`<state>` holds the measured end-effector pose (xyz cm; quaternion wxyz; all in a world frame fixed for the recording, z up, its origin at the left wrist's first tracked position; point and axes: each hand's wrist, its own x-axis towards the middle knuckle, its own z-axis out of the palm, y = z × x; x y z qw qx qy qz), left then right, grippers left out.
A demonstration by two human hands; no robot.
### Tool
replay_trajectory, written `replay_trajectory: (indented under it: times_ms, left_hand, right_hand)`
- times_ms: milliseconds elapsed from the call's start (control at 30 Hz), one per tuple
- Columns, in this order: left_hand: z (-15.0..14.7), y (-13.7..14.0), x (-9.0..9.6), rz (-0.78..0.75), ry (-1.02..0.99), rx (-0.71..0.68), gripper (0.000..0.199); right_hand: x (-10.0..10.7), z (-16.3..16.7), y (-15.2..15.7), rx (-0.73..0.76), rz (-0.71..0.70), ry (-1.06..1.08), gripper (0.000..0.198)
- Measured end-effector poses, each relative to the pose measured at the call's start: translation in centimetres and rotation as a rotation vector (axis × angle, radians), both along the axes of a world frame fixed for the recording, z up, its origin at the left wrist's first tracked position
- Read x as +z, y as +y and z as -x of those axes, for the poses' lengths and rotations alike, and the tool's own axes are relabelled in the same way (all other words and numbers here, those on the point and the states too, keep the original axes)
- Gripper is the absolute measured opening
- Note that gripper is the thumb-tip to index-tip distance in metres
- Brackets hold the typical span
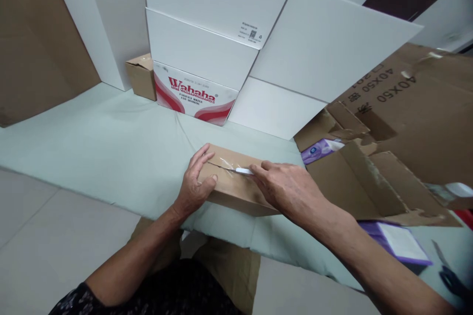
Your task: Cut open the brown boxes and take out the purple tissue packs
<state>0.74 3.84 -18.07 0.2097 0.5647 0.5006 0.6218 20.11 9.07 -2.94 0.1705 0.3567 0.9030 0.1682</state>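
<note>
Holding cutter [244, 171] lengthwise on cardboard box [234, 188], mid-frame.
Left hand [195, 178] clamps left end; right hand [283, 184] grips cutter.

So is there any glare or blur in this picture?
In the head view, bright glare streaks on the clear tape atop the box; same view, scissors near the right edge look soft, while the Wahaha carton's large lettering stays readable.

A: Left hand [195, 177]?
B: Fingers [201, 160] extended, thumb [209, 183] apart. Left forearm [148, 251] bare, angled up from lower left.
A: Right hand [283, 184]?
B: Curled in a pinch, knuckles upward; right forearm [351, 241] slants from lower right.
</note>
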Motion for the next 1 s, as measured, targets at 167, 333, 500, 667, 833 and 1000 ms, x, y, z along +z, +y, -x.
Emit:
replay_trajectory:
  times_ms: [167,333,500,667,833,1000]
  left_hand:
    - [0.0,0.0,0.0,-0.001,0.011,0.019,0.05]
    - [-0.1,0.0,0.0,-0.013,-0.005,0.038,0.05]
    - [-0.2,0.0,-0.1,0.001,-0.024,0.057,0.051]
    - [-0.2,0.0,-0.2,0.004,-0.021,0.058,0.051]
    - [-0.2,0.1,-0.1,0.0,-0.023,0.069,0.049]
    - [-0.3,0.1,0.0,0.007,-0.027,0.069,0.049]
  right_hand:
    - [0.3,-0.3,0.1,-0.005,0.025,-0.028,0.024]
    - [0.7,-0.5,0.0,0.003,0.049,-0.04,0.025]
    - [0.6,0.2,-0.4,-0.051,0.065,-0.041,0.023]
    - [-0.1,0.4,-0.4,-0.056,0.065,-0.018,0.017]
    - [0.4,-0.4,-0.1,-0.031,0.085,-0.047,0.021]
    - [1.5,-1.8,0.2,-0.076,0.088,-0.098,0.027]
